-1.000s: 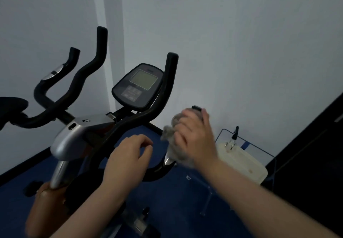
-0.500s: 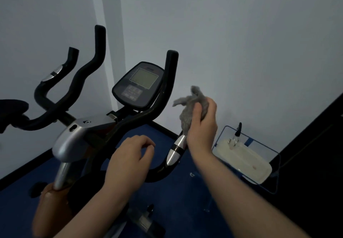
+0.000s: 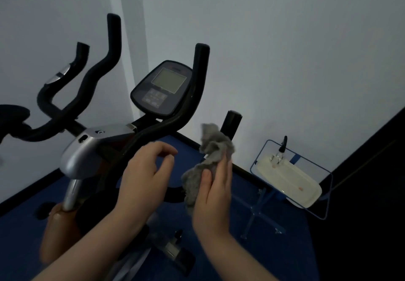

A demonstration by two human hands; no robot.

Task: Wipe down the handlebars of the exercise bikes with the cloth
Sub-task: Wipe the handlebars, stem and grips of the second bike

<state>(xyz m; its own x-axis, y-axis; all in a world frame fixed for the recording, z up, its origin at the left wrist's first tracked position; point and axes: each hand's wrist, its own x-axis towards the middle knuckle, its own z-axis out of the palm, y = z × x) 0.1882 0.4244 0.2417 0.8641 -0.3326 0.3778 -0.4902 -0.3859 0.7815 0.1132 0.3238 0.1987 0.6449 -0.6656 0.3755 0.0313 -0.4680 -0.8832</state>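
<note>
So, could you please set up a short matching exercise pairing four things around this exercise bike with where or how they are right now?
Things:
1. crumpled grey cloth
2. left hand
3. oval black console with grey screen
4. shallow white tray

States:
A. resting on a blue wire stand
B. held in the right hand against the short black handlebar post
C. fingers loosely curled, holding nothing
D. mounted between the tall black handlebar horns

Pairs: 1-B, 2-C, 3-D, 4-A

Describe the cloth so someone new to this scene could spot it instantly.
Start at the bike's console by the white wall, then drop down and right to the short handlebar post. The cloth is the crumpled grey rag draped on that post, held by the right hand; it's the only soft, pale thing among black tubes.
</note>
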